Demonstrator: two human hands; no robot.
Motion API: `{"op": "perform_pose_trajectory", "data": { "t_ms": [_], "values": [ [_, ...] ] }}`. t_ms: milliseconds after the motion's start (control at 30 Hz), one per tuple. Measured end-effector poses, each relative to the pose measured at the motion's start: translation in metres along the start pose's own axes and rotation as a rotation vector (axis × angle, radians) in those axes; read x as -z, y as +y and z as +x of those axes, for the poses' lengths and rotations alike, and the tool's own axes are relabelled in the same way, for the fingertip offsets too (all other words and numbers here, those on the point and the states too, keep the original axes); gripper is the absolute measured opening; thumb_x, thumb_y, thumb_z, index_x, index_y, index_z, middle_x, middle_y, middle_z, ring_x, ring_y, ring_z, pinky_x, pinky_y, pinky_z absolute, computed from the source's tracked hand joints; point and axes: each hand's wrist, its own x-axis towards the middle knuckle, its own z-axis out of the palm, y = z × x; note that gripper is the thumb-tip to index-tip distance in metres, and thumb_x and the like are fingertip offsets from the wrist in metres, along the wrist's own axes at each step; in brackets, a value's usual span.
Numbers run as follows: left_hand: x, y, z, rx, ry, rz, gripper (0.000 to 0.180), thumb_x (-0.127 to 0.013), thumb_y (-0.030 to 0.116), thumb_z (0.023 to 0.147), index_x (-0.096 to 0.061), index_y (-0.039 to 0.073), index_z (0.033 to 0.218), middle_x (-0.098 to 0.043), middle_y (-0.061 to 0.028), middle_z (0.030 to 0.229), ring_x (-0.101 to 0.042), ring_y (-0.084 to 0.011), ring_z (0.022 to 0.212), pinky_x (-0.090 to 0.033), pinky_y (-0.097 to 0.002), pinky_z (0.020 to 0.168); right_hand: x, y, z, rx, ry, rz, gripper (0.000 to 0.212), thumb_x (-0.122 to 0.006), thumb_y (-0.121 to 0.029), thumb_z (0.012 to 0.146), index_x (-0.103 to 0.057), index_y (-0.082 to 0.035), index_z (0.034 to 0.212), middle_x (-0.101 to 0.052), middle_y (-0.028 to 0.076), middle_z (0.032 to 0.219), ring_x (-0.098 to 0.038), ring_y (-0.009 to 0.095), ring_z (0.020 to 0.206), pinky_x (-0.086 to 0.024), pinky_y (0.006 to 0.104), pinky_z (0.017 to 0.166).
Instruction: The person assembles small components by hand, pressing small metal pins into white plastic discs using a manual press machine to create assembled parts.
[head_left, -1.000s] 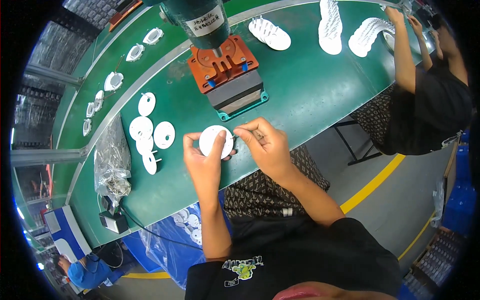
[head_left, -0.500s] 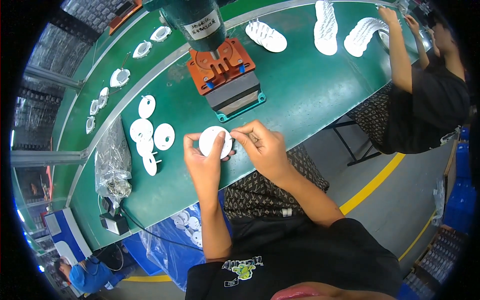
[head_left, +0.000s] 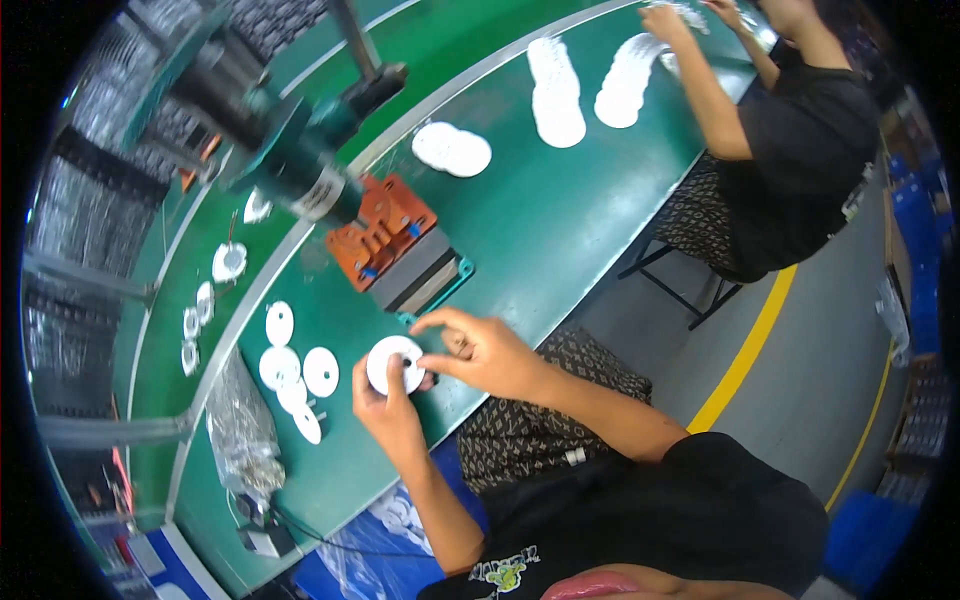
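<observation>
A round white disc (head_left: 385, 355) with a dark hole near its right side is gripped in my left hand (head_left: 388, 415), the thumb lying across its face. Beside the disc's right edge is my right hand (head_left: 492, 356). Its thumb tip reaches the edge near the hole, while the index finger stretches out apart from it and the other fingers curl. I see nothing held in that hand. Left of my hands, several loose white discs (head_left: 320, 372) lie on the green table (head_left: 500, 235), some overlapping and one tilted with a small post showing.
Ahead stands a press with an orange fixture (head_left: 385, 232). Rows of overlapping white discs (head_left: 556, 100) lie farther off. A clear plastic bag (head_left: 240, 430) of metal pieces rests at left. A co-worker in black (head_left: 800, 170) works at the right; a blue bin (head_left: 375, 545) sits below the table edge.
My view has turned, shifting the press left and lower in the picture. My right index finger and thumb, formerly close together at the disc's edge, have spread apart. The left hand keeps the disc.
</observation>
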Motion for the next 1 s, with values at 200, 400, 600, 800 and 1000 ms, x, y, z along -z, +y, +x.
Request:
{"op": "perform_pose_trajectory", "data": {
  "t_ms": [200,400,600,800,1000],
  "values": [
    [0.006,0.006,-0.006,0.087,-0.086,-0.063,0.026,-0.048,0.024,0.101,-0.055,0.000,0.098,-0.056,-0.0045,0.075,-0.054,-0.0107,0.062,-0.040,-0.0218,0.045,0.013,-0.002,0.002,0.028,-0.292,-0.282,0.043,-0.072,-0.043,0.079,-0.063,-0.013,0.108,-0.054,0.004,0.059,-0.053,0.019,0.050,-0.040,0.0339,0.049],
    [-0.009,0.015,-0.011,-0.032,0.128,0.055,0.039,-0.043,0.033,0.101,-0.050,0.001,0.123,-0.053,-0.0140,0.114,-0.059,-0.0223,0.095,-0.047,-0.0258,0.058,0.017,-0.005,0.000,0.081,-0.205,-0.061,0.030,-0.070,-0.031,0.084,-0.068,-0.010,0.105,-0.037,0.002,0.049,-0.032,0.013,0.045,-0.026,0.0323,0.045],
    [-0.003,0.006,-0.023,-0.649,-0.101,0.371,0.033,-0.049,0.017,0.098,-0.055,-0.007,0.120,-0.053,-0.0224,0.130,-0.055,-0.0344,0.117,-0.041,-0.0440,0.102,0.015,0.001,-0.003,0.072,-0.167,0.161,0.036,-0.068,-0.032,0.088,-0.066,-0.001,0.105,-0.038,-0.002,0.057,-0.033,0.006,0.054,-0.027,0.0284,0.047],
    [-0.013,0.016,-0.022,-0.817,-0.134,0.522,0.027,-0.055,0.012,0.094,-0.060,-0.008,0.111,-0.057,-0.0237,0.125,-0.056,-0.0364,0.116,-0.043,-0.0444,0.099,0.010,0.001,0.000,0.094,-0.183,0.326,0.035,-0.062,-0.028,0.092,-0.066,0.006,0.101,-0.064,0.006,0.071,-0.050,0.007,0.064,-0.042,0.0295,0.056],
    [-0.019,0.031,-0.023,-0.701,-0.153,0.562,0.022,-0.059,-0.001,0.088,-0.066,-0.004,0.109,-0.061,-0.0198,0.123,-0.057,-0.0327,0.117,-0.042,-0.0397,0.100,0.019,-0.002,0.004,-0.005,-0.135,0.275,0.030,-0.056,-0.024,0.095,-0.064,0.004,0.096,-0.066,0.004,0.078,-0.053,0.004,0.076,-0.047,0.0273,0.067]
  ]
}}
